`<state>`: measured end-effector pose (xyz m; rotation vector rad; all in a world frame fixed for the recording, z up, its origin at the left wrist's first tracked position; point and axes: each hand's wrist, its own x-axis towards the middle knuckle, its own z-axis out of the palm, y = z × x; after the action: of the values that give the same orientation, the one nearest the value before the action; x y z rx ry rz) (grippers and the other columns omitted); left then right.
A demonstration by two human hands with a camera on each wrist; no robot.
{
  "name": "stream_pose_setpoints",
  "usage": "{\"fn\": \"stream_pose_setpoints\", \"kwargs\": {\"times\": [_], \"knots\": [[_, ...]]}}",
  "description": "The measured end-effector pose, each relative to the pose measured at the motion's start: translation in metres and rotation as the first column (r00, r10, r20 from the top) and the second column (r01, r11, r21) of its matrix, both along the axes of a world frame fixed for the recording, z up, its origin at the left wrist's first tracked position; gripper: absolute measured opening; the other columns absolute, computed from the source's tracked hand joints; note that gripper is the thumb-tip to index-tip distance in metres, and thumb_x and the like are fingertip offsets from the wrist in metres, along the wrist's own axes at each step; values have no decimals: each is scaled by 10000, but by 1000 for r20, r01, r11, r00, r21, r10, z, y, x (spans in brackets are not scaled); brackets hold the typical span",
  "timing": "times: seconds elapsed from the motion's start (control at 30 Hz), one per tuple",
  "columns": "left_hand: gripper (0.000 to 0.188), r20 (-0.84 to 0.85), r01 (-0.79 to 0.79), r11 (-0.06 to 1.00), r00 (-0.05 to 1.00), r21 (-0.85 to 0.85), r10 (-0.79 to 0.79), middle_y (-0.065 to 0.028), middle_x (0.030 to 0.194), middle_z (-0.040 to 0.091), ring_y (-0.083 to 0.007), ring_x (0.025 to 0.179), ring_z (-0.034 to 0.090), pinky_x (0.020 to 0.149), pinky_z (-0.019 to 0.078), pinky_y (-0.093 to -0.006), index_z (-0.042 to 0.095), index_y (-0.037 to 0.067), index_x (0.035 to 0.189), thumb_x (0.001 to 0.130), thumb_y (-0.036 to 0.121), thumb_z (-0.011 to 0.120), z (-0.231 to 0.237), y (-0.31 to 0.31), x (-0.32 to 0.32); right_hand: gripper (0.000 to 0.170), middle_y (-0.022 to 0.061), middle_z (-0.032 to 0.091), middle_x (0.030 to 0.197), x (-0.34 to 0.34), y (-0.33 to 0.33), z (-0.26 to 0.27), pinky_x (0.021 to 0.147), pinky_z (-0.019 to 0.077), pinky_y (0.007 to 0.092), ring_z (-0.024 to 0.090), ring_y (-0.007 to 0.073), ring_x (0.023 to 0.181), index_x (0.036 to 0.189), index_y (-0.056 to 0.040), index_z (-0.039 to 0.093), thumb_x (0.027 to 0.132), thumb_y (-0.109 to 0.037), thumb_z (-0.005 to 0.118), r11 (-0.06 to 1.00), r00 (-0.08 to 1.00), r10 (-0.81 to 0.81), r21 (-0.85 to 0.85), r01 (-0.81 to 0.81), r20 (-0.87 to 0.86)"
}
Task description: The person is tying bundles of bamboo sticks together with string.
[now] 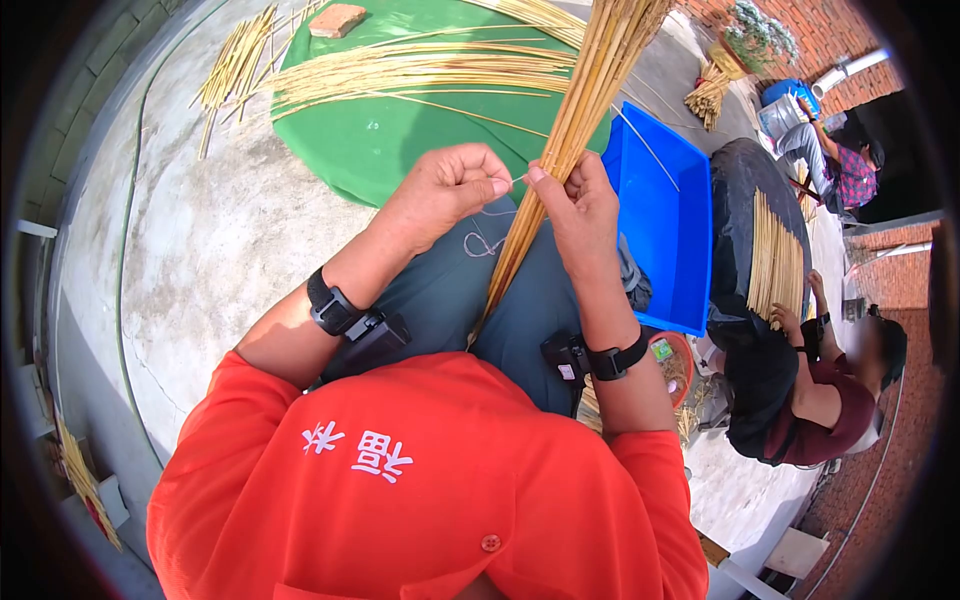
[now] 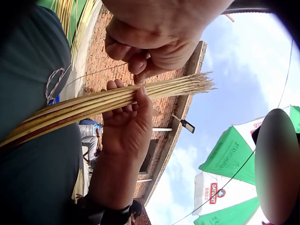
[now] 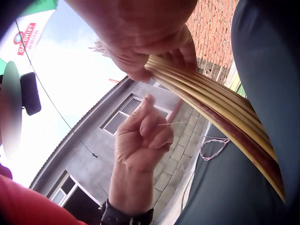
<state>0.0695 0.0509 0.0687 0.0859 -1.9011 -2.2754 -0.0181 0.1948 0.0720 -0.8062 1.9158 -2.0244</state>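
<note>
A bundle of thin straw-coloured stalks stands slanted between the person's knees, its feathery tips pointing up. The right hand grips the bundle, thumb across the front and fingers behind. Just beside it the left hand pinches a thin pale string, a short length of which runs to the right thumb at the stalks. A looped end of the string hangs below the left hand, over the trouser leg. In the right wrist view the left hand has its fingers curled.
Loose stalks lie on a green cloth ahead, with a brick near them. A blue tray is to the right. Beyond it one person handles stalks; another sits farther back.
</note>
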Motion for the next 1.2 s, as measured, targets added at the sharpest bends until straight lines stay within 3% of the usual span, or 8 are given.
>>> {"fn": "stream_pose_setpoints", "kwargs": {"times": [0.37,0.47,0.67,0.83,0.97,1.07,1.13,1.2], "knots": [[74,32,40,985,998,169,-46,22,624,504,-15,465,353,393,241,-171,568,38,854,849,112,573,7,-5,7,329,86,591,922,4,7,5,716,465,233,573,105,810,1087,32,465,821,-76,625,990,999,-44,-138,40,-26],[91,82,125,959,985,254,-151,-20,579,514,-21,419,351,365,248,-172,549,32,869,858,121,564,11,-11,12,272,64,590,898,10,29,12,669,459,220,562,92,743,1063,12,514,836,-93,618,942,949,-296,-201,270,-109],[103,30,225,863,963,452,-267,-70,578,544,-33,385,334,364,274,-178,539,43,872,866,145,552,20,-10,13,92,23,575,814,36,35,11,575,438,201,548,67,660,887,-4,620,799,-30,625,981,931,157,160,-109,-330],[88,15,30,917,999,398,-40,-59,605,554,-37,392,310,395,303,-190,551,53,898,861,134,554,7,-26,13,110,46,608,786,34,48,-7,538,457,224,586,91,638,905,-14,625,796,-13,611,987,987,29,162,-4,-156],[98,63,-41,935,998,353,19,-45,609,544,-37,398,311,393,297,-190,556,43,925,850,106,562,0,-37,20,124,55,620,809,37,51,-14,547,478,232,597,114,623,916,-16,623,793,-7,613,966,970,78,258,-16,-230],[102,68,-57,941,997,333,37,-43,615,542,-36,402,314,394,298,-189,551,38,931,847,96,563,-4,-39,22,122,57,615,783,47,36,-17,543,492,235,603,148,607,887,-14,624,770,4,597,939,835,187,344,3,-518],[106,62,-57,943,997,328,39,-43,617,541,-36,405,316,395,299,-189,548,36,934,846,93,563,-4,-37,22,124,71,580,719,53,24,-24,487,492,259,606,175,602,837,11,603,721,-26,577,851,435,282,432,298,-855],[109,57,-75,946,997,316,60,-42,616,538,-35,410,319,398,298,-185,543,34,937,845,90,563,-2,-33,23,130,67,557,691,61,11,-25,456,484,263,603,168,587,811,8,590,700,-54,570,750,378,394,531,395,-838]]}}
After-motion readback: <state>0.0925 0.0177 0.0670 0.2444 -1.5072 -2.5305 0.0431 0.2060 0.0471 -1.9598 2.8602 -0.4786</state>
